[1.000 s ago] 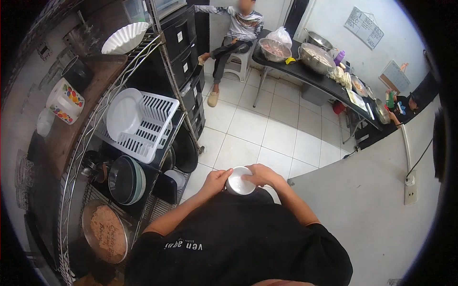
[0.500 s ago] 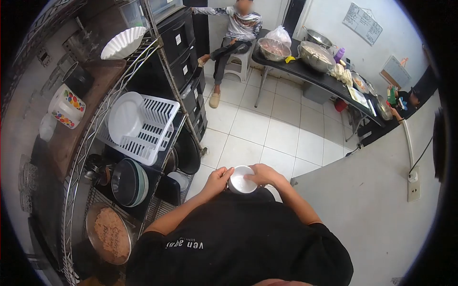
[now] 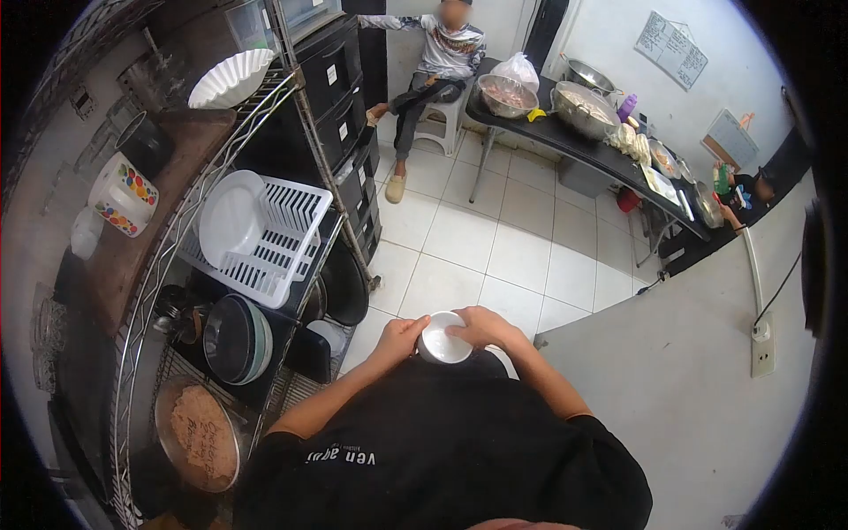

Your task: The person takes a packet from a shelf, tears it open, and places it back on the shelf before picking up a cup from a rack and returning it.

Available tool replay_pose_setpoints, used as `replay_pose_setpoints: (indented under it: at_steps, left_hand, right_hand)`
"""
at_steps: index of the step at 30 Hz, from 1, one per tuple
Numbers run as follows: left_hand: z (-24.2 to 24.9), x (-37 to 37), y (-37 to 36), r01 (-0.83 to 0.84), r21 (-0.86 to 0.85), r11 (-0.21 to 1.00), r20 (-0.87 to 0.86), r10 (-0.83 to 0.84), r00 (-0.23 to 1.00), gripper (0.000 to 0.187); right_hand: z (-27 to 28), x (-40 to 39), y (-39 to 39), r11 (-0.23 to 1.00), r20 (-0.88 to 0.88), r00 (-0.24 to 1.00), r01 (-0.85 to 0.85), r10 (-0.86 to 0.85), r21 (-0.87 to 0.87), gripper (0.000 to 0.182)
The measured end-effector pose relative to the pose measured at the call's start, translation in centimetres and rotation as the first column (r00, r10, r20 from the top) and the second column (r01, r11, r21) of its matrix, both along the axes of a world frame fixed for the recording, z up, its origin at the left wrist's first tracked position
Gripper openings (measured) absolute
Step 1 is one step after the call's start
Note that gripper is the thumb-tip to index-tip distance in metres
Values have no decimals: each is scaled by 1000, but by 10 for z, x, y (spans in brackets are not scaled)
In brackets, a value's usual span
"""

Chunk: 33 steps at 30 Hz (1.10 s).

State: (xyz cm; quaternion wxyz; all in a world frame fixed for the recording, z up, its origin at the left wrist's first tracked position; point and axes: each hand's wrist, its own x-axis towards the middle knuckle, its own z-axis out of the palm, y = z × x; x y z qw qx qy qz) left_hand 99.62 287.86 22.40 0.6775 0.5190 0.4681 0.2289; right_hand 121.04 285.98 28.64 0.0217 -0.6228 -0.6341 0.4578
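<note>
A small white bowl (image 3: 444,346) is held in front of my body at waist height, its open top facing up toward me. My left hand (image 3: 402,340) grips the bowl's left side, thumb near the rim. On the right side, my right hand (image 3: 483,327) has its fingers over the rim, the tips reaching inside. The bowl's inside looks white and bare. Its underside and the fingers beneath it are hidden.
To my left stands a wire rack (image 3: 291,97) with a white dish drainer (image 3: 296,212), dark bowls (image 3: 234,340) and a labelled container (image 3: 201,433). A seated person (image 3: 450,49) is ahead, beside a black table (image 3: 579,132) holding basins. A grey partition (image 3: 654,371) is at right.
The bowl and both hands have shifted very slightly left and down in view. The grip on the bowl looks much the same.
</note>
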Motion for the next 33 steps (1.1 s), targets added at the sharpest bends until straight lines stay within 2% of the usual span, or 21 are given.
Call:
replay_pose_setpoints:
  at_steps: [6,8,12,22,25,33]
  left_hand:
    - [1,-2,-2,8,67,998,2,-8,1000,43]
    - [-6,-1,-1,-3,41,999,31,1,1000,43]
    - [-8,1,-2,-20,-25,999,83,22,996,41]
    - [-4,3,-3,0,-10,1000,97,1,995,40]
    - [-1,5,-6,-14,2,1000,118,13,993,38]
    - [-2,7,-7,-27,88,996,99,18,995,34]
  right_hand:
    - [2,-1,1,1000,28,1000,-13,13,-6,45]
    - [0,-1,1,1000,7,1000,0,0,7,42]
    - [4,-1,0,998,33,999,1,1,-57,49]
    - [8,1,-6,996,18,998,63,-62,-56,47]
    - [1,5,-8,996,2,997,78,-78,-48,41]
    - [-1,7,-9,997,9,997,78,-78,-30,41]
